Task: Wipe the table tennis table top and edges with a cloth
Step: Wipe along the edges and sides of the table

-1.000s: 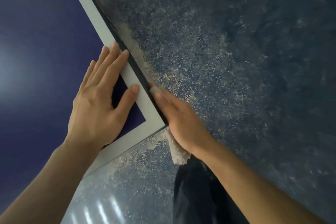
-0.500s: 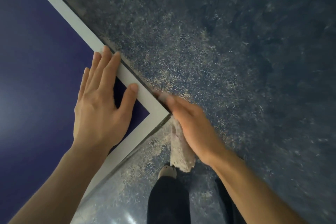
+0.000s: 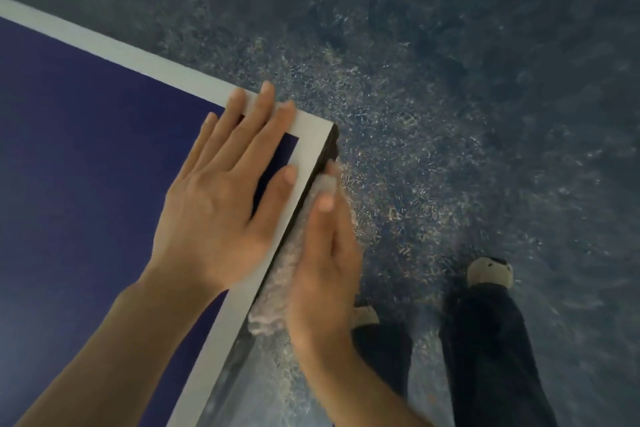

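The dark blue table tennis table with a white border line fills the left, its corner near the middle. My left hand lies flat on the top close to the corner, fingers straight and spread over the white line. My right hand presses a pale fluffy cloth flat against the table's near side edge just below the corner, fingers straight along the edge. Most of the cloth is hidden under that hand.
A speckled blue-grey floor surrounds the table on the right and beyond. My legs in dark trousers and light shoes stand to the right of the edge.
The view has swung round the corner. My right hand with the cloth has moved from the far side edge round to the near side edge. The left hand stays flat by the corner.
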